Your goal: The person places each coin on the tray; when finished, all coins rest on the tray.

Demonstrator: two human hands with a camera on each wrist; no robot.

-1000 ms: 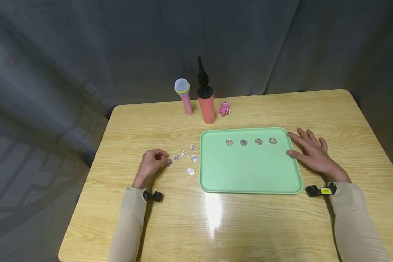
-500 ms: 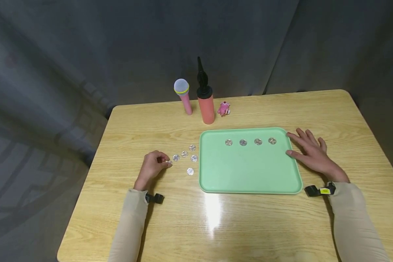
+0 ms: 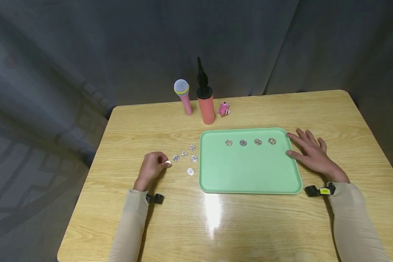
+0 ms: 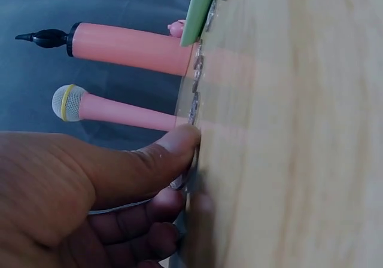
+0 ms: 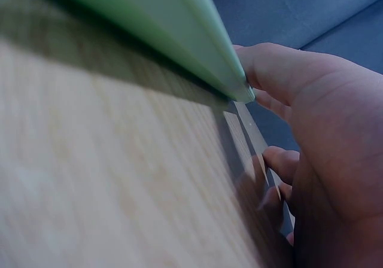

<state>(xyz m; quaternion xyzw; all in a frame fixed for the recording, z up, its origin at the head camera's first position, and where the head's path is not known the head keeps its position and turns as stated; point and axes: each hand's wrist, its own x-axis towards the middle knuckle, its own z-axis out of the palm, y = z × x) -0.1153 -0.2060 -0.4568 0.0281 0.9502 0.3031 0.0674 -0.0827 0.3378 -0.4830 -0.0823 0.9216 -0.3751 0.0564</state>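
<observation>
In the head view my left hand (image 3: 151,167) pinches a shiny silver coin (image 3: 168,162) between thumb and fingers at the left of the table. The left wrist view has this coin (image 4: 178,182) tilted under the thumb, just at the tabletop. Several similar coins (image 3: 185,154) lie flat between that hand and the green tray (image 3: 249,169). Inside the tray, along its far side, a row of coins (image 3: 243,143) is spaced out. My right hand (image 3: 314,156) touches the tray's right rim, thumb and fingers spread and fairly straight.
Behind the tray stand a pink toy microphone (image 3: 186,102) and a coral hand pump (image 3: 206,109) with a black nozzle. Beside them sits a small pink figure (image 3: 223,109). The wooden table (image 3: 235,225) ends at a dark curtain (image 3: 144,54) at the back.
The coin under my left fingertips has gone from lying flat to being tilted up in a pinch. My right hand and the tray have stayed put.
</observation>
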